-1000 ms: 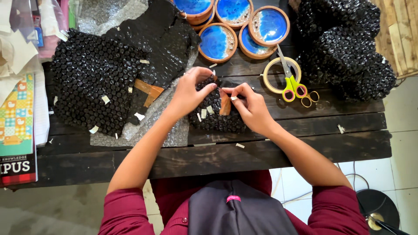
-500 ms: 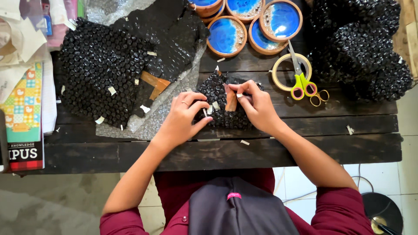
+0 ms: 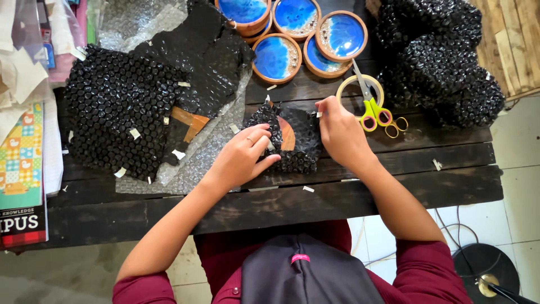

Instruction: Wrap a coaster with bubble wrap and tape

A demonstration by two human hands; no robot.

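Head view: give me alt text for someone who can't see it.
Both hands, left hand and right hand, fold black bubble wrap around a round wooden piece on a dark plank table. Behind: blue resin coasters, yellow-handled scissors, tape roll.

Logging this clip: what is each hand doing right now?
Left hand: closed on the black bubble-wrap bundle.
Right hand: gripping the same bundle's right edge.

Wrap point(image 3: 292, 138) hides wooden disc point(image 3: 286, 134) (mostly).
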